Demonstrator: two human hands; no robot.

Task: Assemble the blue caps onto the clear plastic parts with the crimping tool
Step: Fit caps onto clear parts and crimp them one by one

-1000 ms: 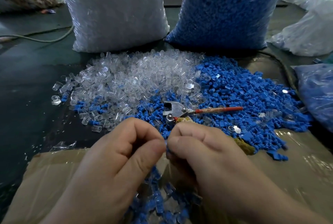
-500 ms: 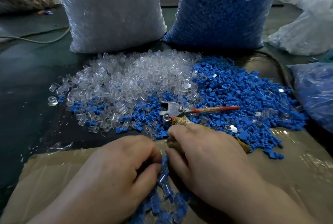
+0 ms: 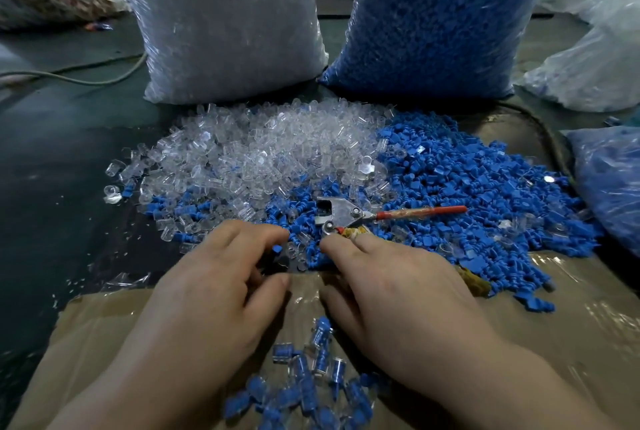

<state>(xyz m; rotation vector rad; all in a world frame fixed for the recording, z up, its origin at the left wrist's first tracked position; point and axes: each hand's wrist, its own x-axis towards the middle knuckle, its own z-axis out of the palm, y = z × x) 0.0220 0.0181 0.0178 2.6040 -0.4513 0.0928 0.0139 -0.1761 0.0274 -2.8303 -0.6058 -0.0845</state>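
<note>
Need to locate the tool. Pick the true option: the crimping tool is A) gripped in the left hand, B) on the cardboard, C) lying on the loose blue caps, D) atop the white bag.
C: the crimping tool lies on the blue caps close to the right hand, its red handle pointing right.

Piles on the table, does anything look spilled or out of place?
The clear parts and blue caps are mixed where the piles meet, a few strays lie on the table at left, and the crimping tool lies among the caps.
</note>
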